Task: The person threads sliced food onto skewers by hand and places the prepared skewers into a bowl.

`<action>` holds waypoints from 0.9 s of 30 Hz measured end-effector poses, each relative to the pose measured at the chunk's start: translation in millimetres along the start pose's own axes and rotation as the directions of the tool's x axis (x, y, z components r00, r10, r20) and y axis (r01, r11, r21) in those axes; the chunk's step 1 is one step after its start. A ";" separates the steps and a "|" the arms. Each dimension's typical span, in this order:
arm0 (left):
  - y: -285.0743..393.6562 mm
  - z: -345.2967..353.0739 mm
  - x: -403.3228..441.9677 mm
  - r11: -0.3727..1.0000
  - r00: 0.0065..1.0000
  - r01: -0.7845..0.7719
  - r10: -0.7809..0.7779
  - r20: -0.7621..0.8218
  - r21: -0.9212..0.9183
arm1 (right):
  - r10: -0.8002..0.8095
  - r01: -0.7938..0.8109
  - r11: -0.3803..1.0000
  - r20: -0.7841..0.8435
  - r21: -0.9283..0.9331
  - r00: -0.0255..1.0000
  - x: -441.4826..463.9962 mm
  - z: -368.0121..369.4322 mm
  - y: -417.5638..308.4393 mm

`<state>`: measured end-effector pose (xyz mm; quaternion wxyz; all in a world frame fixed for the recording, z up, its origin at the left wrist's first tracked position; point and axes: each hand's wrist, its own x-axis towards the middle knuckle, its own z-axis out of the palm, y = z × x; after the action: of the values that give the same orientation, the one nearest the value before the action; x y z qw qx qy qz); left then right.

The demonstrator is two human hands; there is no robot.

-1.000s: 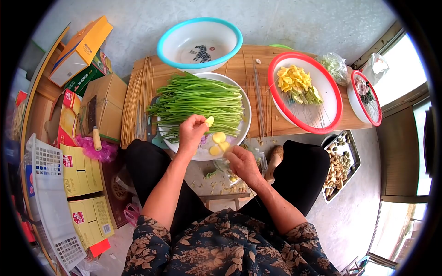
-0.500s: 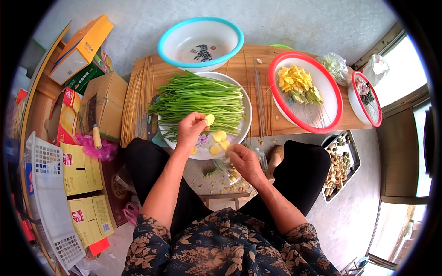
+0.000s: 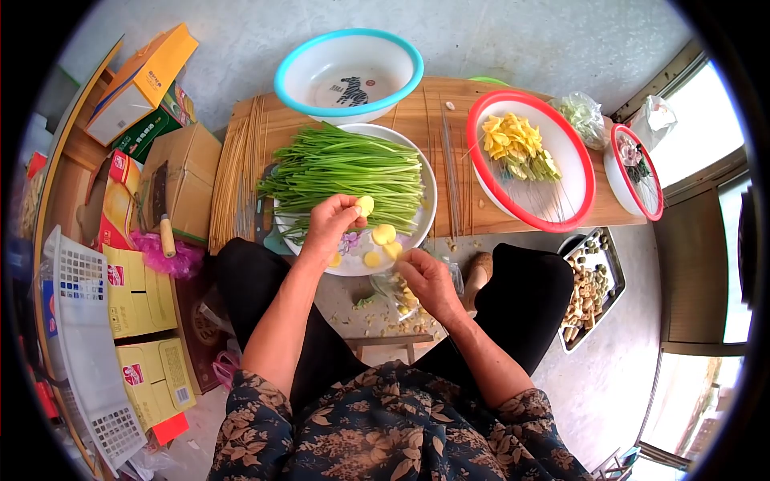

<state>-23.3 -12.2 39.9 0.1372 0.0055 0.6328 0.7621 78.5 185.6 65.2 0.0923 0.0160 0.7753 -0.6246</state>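
One yellow slice [image 3: 366, 206] was pinched in the left hand [image 3: 326, 228], near green stalks [image 3: 345, 172]. The right hand's [image 3: 431, 282] fingers were curled closed; what they held, I couldn't tell.

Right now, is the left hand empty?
No, the left hand pinches a round yellow slice over the white plate.

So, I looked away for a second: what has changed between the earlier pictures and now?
The left hand has turned its yellow slice, which now shows a rounder face; the right hand has shifted slightly to the right. Nothing was visibly picked up or let go. The green stalks, plate and blue-rimmed basin stayed put.
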 end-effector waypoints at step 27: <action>1.3 -20.8 -1.8 0.843 0.947 0.321 -0.293 0.130 -0.431 | -0.165 0.171 0.969 0.047 -0.179 0.985 -4.5 -5.4 -0.7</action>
<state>-25.6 -32.8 37.4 0.2735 -0.1050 0.4290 0.8545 82.2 191.1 67.7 0.0522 -0.0681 0.8263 -0.5567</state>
